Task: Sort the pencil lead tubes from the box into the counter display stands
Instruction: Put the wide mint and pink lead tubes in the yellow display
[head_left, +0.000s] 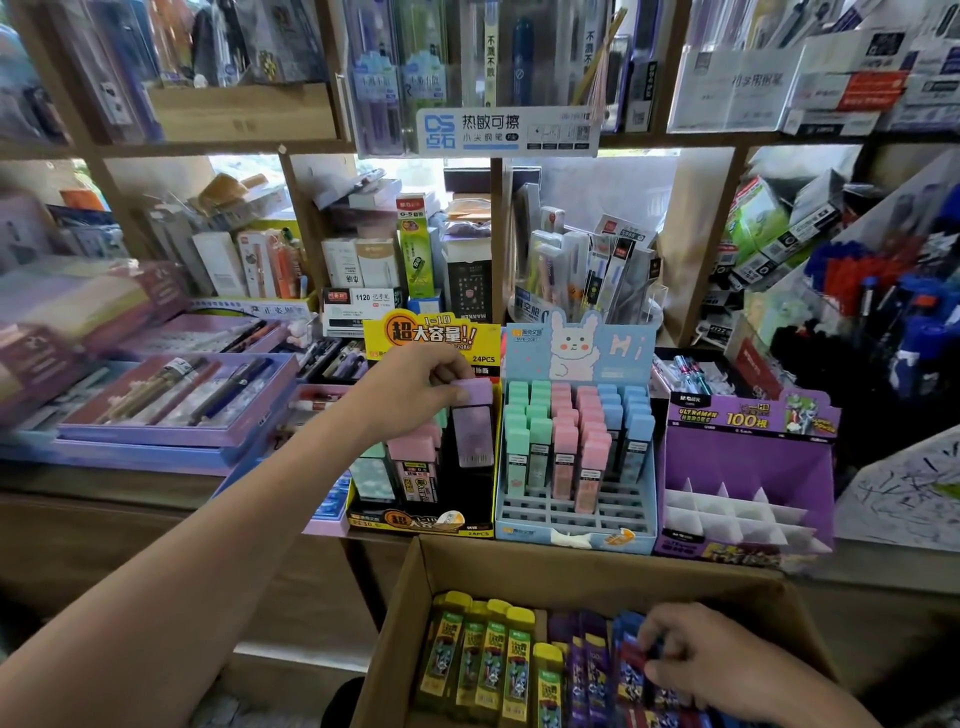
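Nearest is the cardboard box (519, 569), standing open below the counter's front edge and packed with upright lead tubes: yellow tubes (483, 654) toward its left side, purple tubes (582, 670) in the middle and blue tubes (629, 667) at its right. The right hand (711, 660) reaches into the box's right side, fingers curled down around the blue tubes and gripping them. Higher up, the left hand (410, 389) stretches over the counter (104, 483) and pinches the cap of a lilac-capped tube (472, 431) between thumb and fingertips, holding it upright in the right-hand part of the yellow-and-black display stand (421, 525), just beside pink-capped tubes (413, 457) that stand there. Touching that stand on its right is a pale blue display stand (571, 535) with a rabbit on its header, its rear rows filled with mint, pink and blue tubes and its front slots bare. Right of it, at the counter's front edge, a purple display stand (748, 457) shows white dividers. Wooden shelves (696, 249) crowded with stationery rise behind.
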